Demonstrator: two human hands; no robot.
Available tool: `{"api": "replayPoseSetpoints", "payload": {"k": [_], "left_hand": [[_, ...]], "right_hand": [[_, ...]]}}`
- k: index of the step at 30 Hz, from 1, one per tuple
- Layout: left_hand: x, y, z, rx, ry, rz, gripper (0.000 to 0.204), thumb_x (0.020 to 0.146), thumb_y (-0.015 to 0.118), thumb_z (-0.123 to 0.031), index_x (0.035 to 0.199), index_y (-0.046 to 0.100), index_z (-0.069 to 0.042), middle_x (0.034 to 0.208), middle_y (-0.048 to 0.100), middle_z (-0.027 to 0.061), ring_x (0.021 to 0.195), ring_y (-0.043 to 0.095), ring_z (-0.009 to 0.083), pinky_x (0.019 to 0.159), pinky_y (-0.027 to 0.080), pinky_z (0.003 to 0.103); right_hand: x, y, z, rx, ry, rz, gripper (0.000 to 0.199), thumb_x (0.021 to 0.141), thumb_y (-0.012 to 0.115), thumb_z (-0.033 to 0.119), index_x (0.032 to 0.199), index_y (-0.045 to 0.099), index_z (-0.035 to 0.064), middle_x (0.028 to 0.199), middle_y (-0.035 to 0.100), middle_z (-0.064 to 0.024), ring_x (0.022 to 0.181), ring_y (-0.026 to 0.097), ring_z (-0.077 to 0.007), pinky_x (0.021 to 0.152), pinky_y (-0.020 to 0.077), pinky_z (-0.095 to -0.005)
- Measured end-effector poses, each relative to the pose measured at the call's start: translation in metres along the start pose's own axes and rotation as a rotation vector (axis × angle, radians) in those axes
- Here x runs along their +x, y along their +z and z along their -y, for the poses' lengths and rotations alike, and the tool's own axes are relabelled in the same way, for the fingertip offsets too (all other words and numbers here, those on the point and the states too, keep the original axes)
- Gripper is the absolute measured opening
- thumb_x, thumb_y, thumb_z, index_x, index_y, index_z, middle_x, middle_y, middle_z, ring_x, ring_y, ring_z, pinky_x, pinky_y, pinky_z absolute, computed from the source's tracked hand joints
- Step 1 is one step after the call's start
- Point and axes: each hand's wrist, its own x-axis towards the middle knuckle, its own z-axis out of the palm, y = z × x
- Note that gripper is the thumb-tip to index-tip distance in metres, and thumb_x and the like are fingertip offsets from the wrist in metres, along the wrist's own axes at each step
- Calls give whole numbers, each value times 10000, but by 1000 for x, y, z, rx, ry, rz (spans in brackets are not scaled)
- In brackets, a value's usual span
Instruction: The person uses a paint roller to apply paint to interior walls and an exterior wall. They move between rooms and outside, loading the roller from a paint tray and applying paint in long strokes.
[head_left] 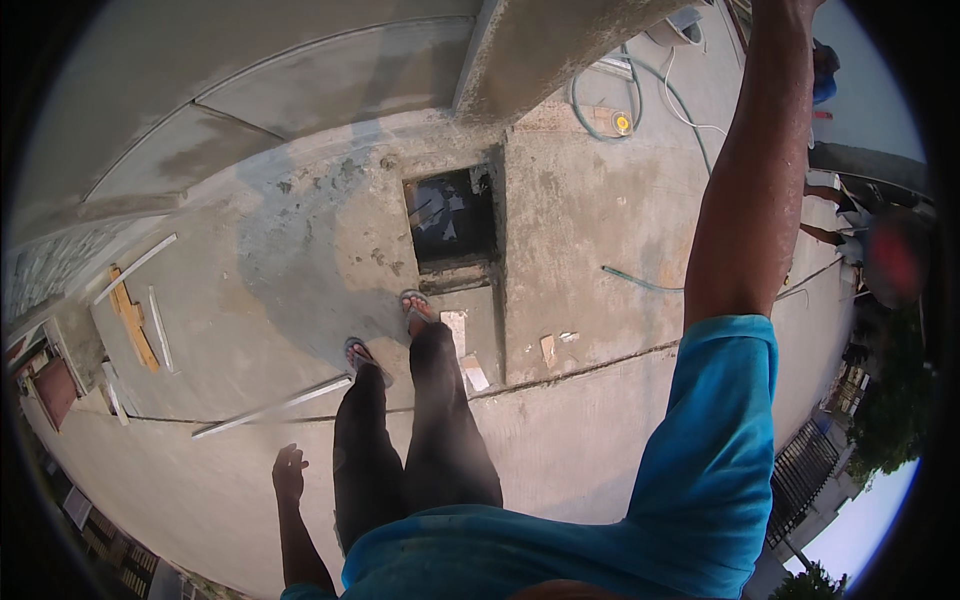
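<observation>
My left hand (pixel 290 472) hangs low at my side over the concrete floor (pixel 550 450). Its fingers are loosely bent and a little apart, and no object shows in it. Raised high and far to the right, my right arm (pixel 745 200) reaches past the picture's top edge. Only the base of my right hand (pixel 788 6) shows there; its fingers and anything they touch are out of sight. Ahead of my sandalled feet (pixel 416 305) lies a square pit (pixel 450 218) with dark water in it.
A concrete pillar (pixel 545 50) rises behind the pit. White bars (pixel 270 408) and a yellowish wooden board (pixel 133 318) lie to the left. At the right are a green hose (pixel 643 282), a tape measure (pixel 621 123), a bucket (pixel 675 30) and another person (pixel 850 235).
</observation>
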Motion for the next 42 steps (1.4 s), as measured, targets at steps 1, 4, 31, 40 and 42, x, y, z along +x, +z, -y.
{"api": "replayPoseSetpoints", "payload": {"k": [1, 4, 31, 40, 42], "left_hand": [[-6, 3, 19, -35, -41, -5, 375, 1016, 610, -212, 1291, 629, 42, 1156, 662, 149, 952, 696, 215, 814, 622, 337], [-11, 6, 25, -21, -49, 37, 384, 1023, 604, -221, 1297, 621, 48, 1141, 668, 144, 944, 701, 207, 813, 622, 329], [27, 16, -50, -44, 138, 11, 384, 1028, 623, -272, 1304, 630, -5, 1052, 694, 85, 830, 737, 185, 649, 543, 278], [36, 17, 2, -71, 96, 57, 254, 991, 641, -158, 1158, 650, 33, 1057, 703, 115, 749, 710, 175, 595, 605, 285], [30, -6, 10, -59, 38, 77, 290, 979, 650, -148, 1214, 626, 21, 1081, 686, 103, 726, 708, 190, 591, 590, 296]], "right_hand": [[-54, 0, -57, -122, 61, 6, 431, 1102, 411, 476, 951, 545, 94, 699, 536, -38, 559, 538, -158, 496, 440, -327], [-307, -43, -211, -696, 364, 157, 430, 1101, 426, 431, 975, 597, 57, 718, 623, -110, 592, 635, -233, 502, 466, -412], [7, -8, 28, -66, -9, -33, 481, 1102, 409, 542, 920, 522, 111, 646, 486, 0, 502, 486, -105, 470, 431, -263], [-475, -73, -157, -449, 1655, 541, 621, 1062, 400, 573, 1194, 655, 22, 775, 680, -183, 637, 699, -317, 569, 545, -466], [-613, -111, -104, -685, 1790, 688, 633, 1048, 414, 590, 1208, 649, 25, 731, 675, -171, 534, 674, -276, 482, 528, -428]]}}
